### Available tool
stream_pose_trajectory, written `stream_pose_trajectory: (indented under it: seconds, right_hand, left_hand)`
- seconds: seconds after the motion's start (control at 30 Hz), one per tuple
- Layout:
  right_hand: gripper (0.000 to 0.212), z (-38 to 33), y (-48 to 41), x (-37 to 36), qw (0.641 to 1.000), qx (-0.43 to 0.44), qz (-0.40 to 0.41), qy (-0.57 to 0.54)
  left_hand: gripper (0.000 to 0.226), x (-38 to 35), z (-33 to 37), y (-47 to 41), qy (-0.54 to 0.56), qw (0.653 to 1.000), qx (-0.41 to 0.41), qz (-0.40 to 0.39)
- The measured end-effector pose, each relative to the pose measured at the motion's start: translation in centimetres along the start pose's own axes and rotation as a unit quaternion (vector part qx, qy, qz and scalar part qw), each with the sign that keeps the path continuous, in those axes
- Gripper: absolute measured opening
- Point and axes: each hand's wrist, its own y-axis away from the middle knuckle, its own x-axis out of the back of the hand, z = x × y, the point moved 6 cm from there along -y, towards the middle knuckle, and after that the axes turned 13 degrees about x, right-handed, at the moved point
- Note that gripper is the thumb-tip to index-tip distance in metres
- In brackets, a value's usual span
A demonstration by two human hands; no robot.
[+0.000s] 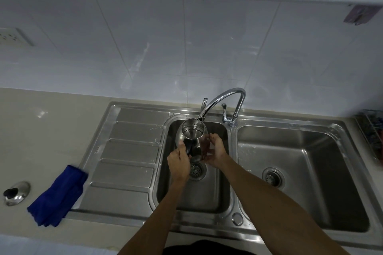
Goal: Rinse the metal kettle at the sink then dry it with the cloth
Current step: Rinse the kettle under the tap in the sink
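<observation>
The shiny round metal kettle (191, 137), lid off, is held tilted over the left basin of the stainless steel double sink (234, 203), its open mouth just beneath the curved chrome tap (222, 100). The left hand (178, 162) grips its black handle; the right hand (215, 151) clasps the body. A folded blue cloth (58, 196) lies on the beige counter (41, 130), overlapping the drainboard edge.

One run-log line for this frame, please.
stage: rinsing | kettle lidless, under faucet over left basin | left hand on handle | right hand on body | cloth unused
</observation>
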Motion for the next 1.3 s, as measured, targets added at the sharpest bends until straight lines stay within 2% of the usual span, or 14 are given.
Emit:
stream_pose_trajectory:
  seconds: [0.13,0.3,0.5,0.67,0.8,0.9,0.97,1.03,1.07,1.17,1.3]
  right_hand:
    - [0.04,0.2,-0.2,0.0,1.0,-0.007,-0.004,0.007]
    - [0.032,0.3,-0.4,0.2,1.0,-0.009,-0.009,-0.011]
    - [0.037,0.5,-0.3,0.3,0.999,-0.014,-0.012,-0.027]
    - [0.037,0.1,-0.4,0.4,0.999,-0.01,-0.033,-0.005]
    - [0.044,-0.6,-1.2,1.0,0.995,0.007,-0.049,0.082]
    - [0.053,-2.7,-2.8,2.0,0.983,0.053,-0.004,0.178]
    - [0.036,-5.9,-3.0,2.3,0.952,0.149,0.03,0.264]
    - [0.022,-9.5,-2.9,2.1,0.872,0.27,0.041,0.406]
    - [0.022,-10.9,-3.0,1.8,0.83,0.313,0.039,0.459]
    - [0.056,-13.6,-4.3,0.9,0.734,0.367,0.008,0.571]
    - [0.083,-15.6,-6.4,-0.4,0.672,0.35,-0.035,0.652]
  left_hand:
    - [0.06,0.1,0.0,0.0,0.003,1.0,0.004,0.002]
    - [0.058,0.0,0.1,0.2,-0.001,1.0,-0.003,-0.004]
    - [0.054,-0.1,-0.3,0.1,-0.018,1.0,0.0,-0.007]
    - [0.054,0.1,0.3,0.2,-0.022,1.0,-0.003,0.019]
    - [0.056,0.1,0.3,0.5,-0.017,0.999,-0.012,0.05]
    - [0.056,0.2,0.8,0.7,-0.022,0.997,-0.034,0.067]
    - [0.057,0.3,0.8,0.6,-0.021,0.996,-0.036,0.077]
    - [0.057,0.3,0.7,0.6,-0.019,0.996,-0.035,0.075]
    - [0.058,0.2,0.8,0.6,-0.019,0.997,-0.036,0.072]
    - [0.058,0.0,1.2,0.6,-0.029,0.996,-0.039,0.08]
    - [0.057,-0.3,1.4,0.7,-0.032,0.995,-0.047,0.079]
